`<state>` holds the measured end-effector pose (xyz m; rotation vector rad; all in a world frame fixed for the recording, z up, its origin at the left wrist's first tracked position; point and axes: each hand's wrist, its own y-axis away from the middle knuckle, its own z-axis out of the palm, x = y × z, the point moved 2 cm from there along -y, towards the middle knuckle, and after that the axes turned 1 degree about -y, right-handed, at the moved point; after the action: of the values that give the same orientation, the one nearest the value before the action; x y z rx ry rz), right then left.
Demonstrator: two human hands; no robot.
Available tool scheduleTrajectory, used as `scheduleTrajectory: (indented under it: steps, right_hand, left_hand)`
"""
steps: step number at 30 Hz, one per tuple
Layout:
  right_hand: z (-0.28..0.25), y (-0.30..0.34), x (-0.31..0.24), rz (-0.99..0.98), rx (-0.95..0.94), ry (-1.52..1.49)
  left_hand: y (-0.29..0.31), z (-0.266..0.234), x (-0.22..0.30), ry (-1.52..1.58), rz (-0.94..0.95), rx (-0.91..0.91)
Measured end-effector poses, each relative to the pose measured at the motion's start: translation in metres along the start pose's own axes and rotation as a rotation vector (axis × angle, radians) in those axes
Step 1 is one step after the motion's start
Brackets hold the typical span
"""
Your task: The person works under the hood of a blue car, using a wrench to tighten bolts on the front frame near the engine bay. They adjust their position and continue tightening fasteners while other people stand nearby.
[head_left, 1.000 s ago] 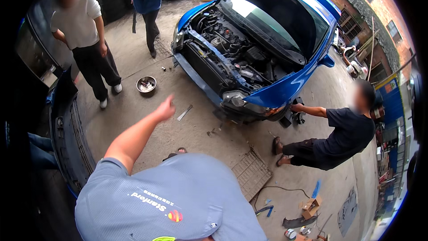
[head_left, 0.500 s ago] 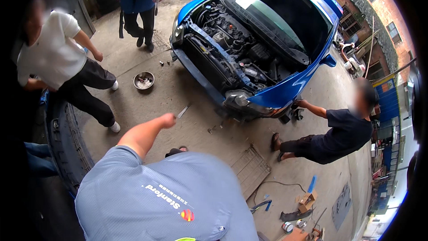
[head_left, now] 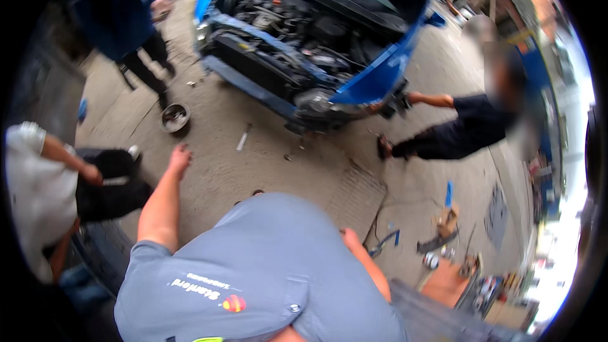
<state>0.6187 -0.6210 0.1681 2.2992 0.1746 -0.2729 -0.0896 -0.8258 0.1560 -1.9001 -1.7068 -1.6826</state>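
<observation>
My left hand [head_left: 181, 158] hangs over the concrete floor, just below a metal bowl [head_left: 177, 132] of small parts, not touching it. Its fingers look loosely stretched and hold nothing that I can see. At my right side, only a small part of my right hand [head_left: 347, 235] shows past my grey shirt, and its fingers are mostly hidden. A pale, narrow flat tool [head_left: 242, 139] lies on the floor ahead. Beyond it stands a blue car [head_left: 373, 88] with its hood raised, its engine bay [head_left: 297, 25] exposed and its front bumper off.
One person [head_left: 475, 117] reaches to the car's front corner. Others stand left, in white [head_left: 31, 183] and dark blue [head_left: 114, 12]. A floor grate [head_left: 356, 196], cardboard box [head_left: 447, 220], dark trim strip [head_left: 437, 241] and cans [head_left: 430, 260] lie right; a dark bumper-like panel [head_left: 104, 247] lies left.
My view has swung and blurred. My left arm has moved left and lower, near the bowl, and my right hand has come into view. The person in dark blue has stepped closer.
</observation>
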Motion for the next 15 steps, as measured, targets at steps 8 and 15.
scheduleTrajectory:
  steps: [8, 15]
  right_hand:
    - [-0.033, -0.004, -0.085, -0.019, 0.152, -0.228]
    - [0.006, 0.011, -0.098, 0.001, -0.03, -0.289]
  left_hand:
    - [-0.085, -0.103, 0.184, 0.169, 0.647, 0.71]
    - [-0.09, -0.099, 0.261, 0.596, 0.336, 0.075]
